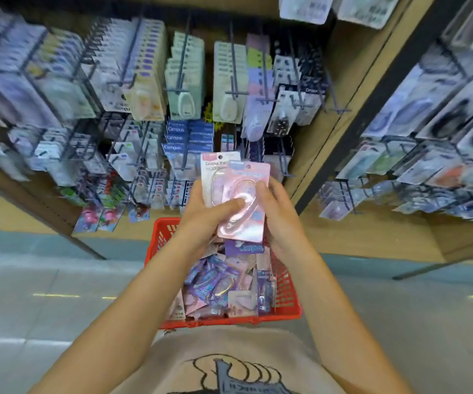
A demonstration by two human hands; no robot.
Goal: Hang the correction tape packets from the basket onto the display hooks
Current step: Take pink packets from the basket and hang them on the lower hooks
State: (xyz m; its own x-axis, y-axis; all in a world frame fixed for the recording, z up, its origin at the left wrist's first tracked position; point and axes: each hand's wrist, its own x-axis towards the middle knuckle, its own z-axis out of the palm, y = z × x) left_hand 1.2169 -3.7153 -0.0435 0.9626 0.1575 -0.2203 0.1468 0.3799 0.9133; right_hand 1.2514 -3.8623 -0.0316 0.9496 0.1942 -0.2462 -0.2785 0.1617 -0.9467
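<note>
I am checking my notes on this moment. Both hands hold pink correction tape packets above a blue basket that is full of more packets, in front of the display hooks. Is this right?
One detail is wrong: the basket is red, not blue, as the head view shows. The rest stands: the left hand and right hand hold pink correction tape packets above it, with more packets inside, in front of the display hooks.

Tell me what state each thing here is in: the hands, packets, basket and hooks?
Left hand: holds two packets, thumb across the front one.
Right hand: holds the same packets' right edge.
Pink correction tape packet: held in front, upright.
White-pink packet: held behind it.
Red plastic basket: part full of packets.
Display hooks: mostly loaded.
</note>
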